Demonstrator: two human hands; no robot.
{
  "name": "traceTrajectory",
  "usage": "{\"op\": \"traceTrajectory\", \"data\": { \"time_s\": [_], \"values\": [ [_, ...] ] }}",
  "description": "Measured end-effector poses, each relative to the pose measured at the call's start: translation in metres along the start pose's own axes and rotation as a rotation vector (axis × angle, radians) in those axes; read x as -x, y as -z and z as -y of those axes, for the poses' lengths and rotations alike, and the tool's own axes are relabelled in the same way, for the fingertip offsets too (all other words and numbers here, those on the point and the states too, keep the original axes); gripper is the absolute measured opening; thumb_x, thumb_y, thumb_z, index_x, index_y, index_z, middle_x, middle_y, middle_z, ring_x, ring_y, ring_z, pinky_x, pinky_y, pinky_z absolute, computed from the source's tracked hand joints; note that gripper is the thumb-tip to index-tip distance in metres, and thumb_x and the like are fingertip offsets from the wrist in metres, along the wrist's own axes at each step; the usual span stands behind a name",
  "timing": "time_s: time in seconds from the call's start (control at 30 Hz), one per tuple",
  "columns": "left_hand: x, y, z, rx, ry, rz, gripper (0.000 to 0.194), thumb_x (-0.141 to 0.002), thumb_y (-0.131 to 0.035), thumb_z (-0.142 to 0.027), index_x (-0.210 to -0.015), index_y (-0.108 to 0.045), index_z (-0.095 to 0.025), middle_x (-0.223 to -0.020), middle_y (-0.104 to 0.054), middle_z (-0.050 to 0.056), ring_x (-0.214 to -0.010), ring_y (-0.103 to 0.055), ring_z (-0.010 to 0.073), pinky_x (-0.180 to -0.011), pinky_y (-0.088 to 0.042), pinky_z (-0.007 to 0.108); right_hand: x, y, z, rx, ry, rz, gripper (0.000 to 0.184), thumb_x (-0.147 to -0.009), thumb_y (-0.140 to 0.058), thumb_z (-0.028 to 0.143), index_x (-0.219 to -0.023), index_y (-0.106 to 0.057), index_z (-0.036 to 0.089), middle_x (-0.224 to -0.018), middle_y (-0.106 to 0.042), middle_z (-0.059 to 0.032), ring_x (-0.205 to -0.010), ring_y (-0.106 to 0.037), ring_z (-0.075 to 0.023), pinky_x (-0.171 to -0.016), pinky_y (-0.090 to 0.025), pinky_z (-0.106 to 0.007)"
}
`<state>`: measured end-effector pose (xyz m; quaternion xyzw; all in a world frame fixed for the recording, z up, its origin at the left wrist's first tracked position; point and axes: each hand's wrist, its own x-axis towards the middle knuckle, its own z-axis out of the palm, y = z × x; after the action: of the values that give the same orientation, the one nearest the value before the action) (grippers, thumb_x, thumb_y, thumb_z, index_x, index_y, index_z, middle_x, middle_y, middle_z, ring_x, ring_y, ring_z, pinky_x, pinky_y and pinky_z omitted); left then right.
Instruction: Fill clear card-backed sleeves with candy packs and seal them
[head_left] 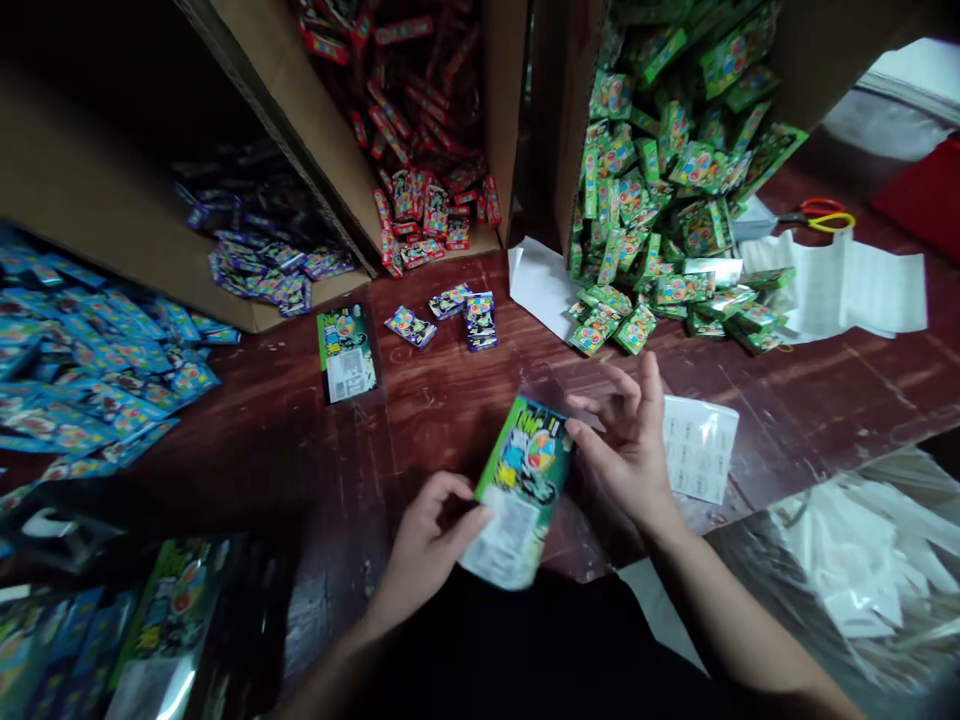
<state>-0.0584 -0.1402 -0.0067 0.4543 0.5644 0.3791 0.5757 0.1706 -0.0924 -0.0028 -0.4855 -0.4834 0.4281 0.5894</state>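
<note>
My left hand grips a green and black printed packet by its lower left edge, thumb on top. A white label with print covers the packet's lower part. My right hand is at the upper right edge, thumb tip against it, other fingers spread and raised. A similar packet lies flat on the dark red table. Near it lie several small purple packets. To the right of my right hand lies a sheet of round stickers.
Open cartons hold red packets, purple packets and green boxes, some spilling out. Blue packets pile up at left. Scissors lie behind white paper. A clear bag with white strips is at right.
</note>
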Motion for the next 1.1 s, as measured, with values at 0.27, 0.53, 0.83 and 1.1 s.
{"op": "traceTrajectory", "data": {
  "time_s": [0.27, 0.53, 0.83, 1.1],
  "values": [
    [-0.018, -0.009, -0.012, 0.061, -0.118, 0.254, 0.070, -0.089, -0.068, -0.022, -0.147, -0.031, -0.033, -0.121, -0.056, 0.006, -0.095, -0.067, 0.0173, -0.083, -0.057, 0.033, 0.011, -0.009, -0.002, 0.067, 0.157, 0.003, 0.094, -0.085, -0.074, 0.019, -0.152, -0.019, 0.055, -0.143, -0.040, -0.0030, -0.112, -0.062, -0.0180, -0.083, -0.063, -0.032],
    [-0.026, 0.005, -0.015, 0.038, -0.016, 0.425, 0.052, -0.086, -0.071, -0.022, -0.130, -0.043, -0.027, -0.124, -0.061, 0.009, -0.103, -0.067, 0.0212, -0.088, -0.055, 0.036, 0.029, -0.012, -0.012, -0.032, -0.057, 0.074, 0.096, -0.088, -0.071, 0.023, -0.156, -0.009, 0.049, -0.141, -0.044, -0.0052, -0.098, -0.070, -0.0146, -0.107, -0.051, -0.046],
    [-0.041, 0.000, -0.025, -0.033, -0.107, 0.112, 0.019, -0.092, -0.063, -0.025, -0.110, -0.062, -0.019, -0.118, -0.071, 0.008, -0.111, -0.065, 0.0200, -0.101, -0.048, 0.037, 0.020, -0.013, -0.010, -0.007, -0.102, 0.161, 0.100, -0.090, -0.069, 0.029, -0.157, 0.004, 0.049, -0.161, -0.027, -0.0086, -0.119, -0.064, -0.0199, -0.108, -0.050, -0.046],
    [-0.045, -0.009, -0.050, -0.169, -0.040, 0.165, 0.018, -0.086, -0.070, -0.034, -0.090, -0.072, -0.016, -0.099, -0.076, 0.006, -0.093, -0.069, 0.0197, -0.087, -0.052, 0.033, 0.015, -0.006, 0.005, -0.068, -0.175, 0.166, 0.107, -0.084, -0.076, 0.032, -0.157, 0.000, 0.050, -0.131, -0.047, -0.0041, -0.084, -0.067, -0.0095, -0.083, -0.061, -0.032]
  ]
}}
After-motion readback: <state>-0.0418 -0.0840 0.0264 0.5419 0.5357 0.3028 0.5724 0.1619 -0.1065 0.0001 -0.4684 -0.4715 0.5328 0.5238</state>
